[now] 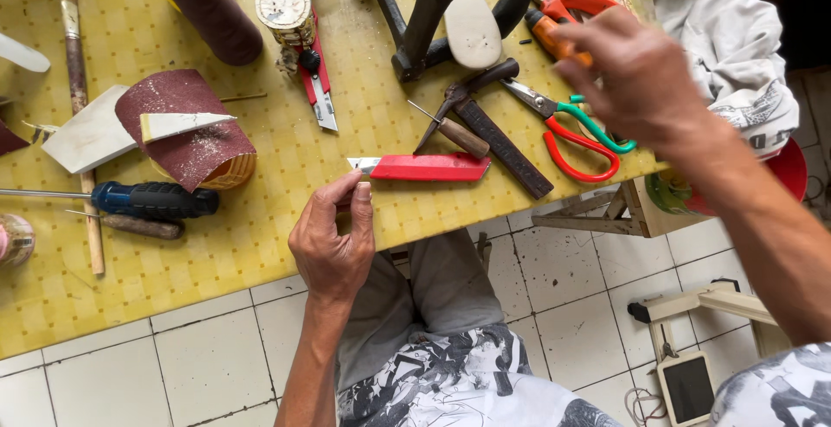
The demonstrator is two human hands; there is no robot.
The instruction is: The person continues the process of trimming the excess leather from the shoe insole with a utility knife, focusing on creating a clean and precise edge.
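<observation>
Left hand (333, 237) pinched the blade end of one red utility knife (424, 167), right hand (636, 77) hung released over one pair of scissors (576, 124), a second red knife (316, 85) lay on the yellow desk (260, 219).

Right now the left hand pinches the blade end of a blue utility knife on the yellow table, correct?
Not quite: in the head view the utility knife is red, not blue. The left hand does pinch near its blade end on the yellow table.

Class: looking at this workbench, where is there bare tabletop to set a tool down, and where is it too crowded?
Bare yellow tabletop lies along the near edge, below the blue-handled screwdriver and beside the left hand. It is crowded around the red utility knife, scissors and right hand.
</observation>
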